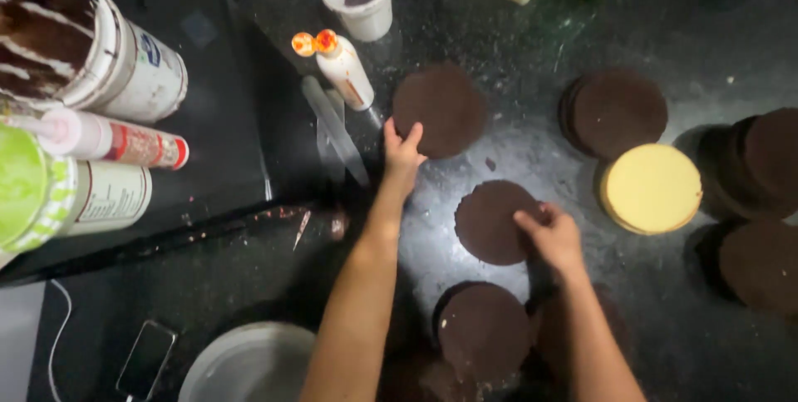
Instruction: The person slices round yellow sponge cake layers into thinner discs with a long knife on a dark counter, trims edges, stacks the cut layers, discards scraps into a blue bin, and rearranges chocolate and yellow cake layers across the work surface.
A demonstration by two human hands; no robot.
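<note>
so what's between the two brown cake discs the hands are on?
Head view: only bare dark counter lies between the upper disc and lower disc.

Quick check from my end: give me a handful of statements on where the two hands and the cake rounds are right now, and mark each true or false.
1. The left hand touches the edge of the upper brown round. True.
2. The right hand rests on the yellow round. False: it is on the middle brown round; the yellow one lies apart, to the right.
3. A white squeeze bottle with an orange cap lies on the dark counter, near the left hand. True.
4. Either hand holds the palette knife. False: it lies on the counter, untouched.
5. Only one round is yellow; the others in view are brown. True.
</note>
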